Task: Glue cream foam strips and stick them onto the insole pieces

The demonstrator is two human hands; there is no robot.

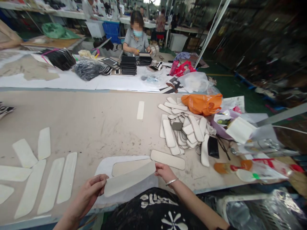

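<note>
I have a long pale strip [129, 179] held by its two ends just above the near edge of the tabletop [96, 124], my left hand [90, 191] pinching the near-left end and my right hand [164, 172] pinching the far-right end, both grips narrow and closed on the strip. It hangs tilted, the right end a little farther from me, over a white sheet [107, 166] with a tan piece [127, 166] lying on it. Just beyond my right hand another strip [168, 159] lies flat, and farther right sits a loose pile of strips [182, 127] with a black phone [213, 147] beside it and an orange bag [202, 103] behind. On the left, finished-looking strips [51, 185] lie in a fanned row, apart from each other. To handle this well I judge I should keep the pinch light and at the very tips so the strip does not crease or bow, hold both ends level so it stays flat, and keep my fingers off the faces. It looks thin and floppy, so a one-handed hold would likely let it sag. Across the far side a person [136, 38] works at black stacks [128, 64], well apart from me
</note>
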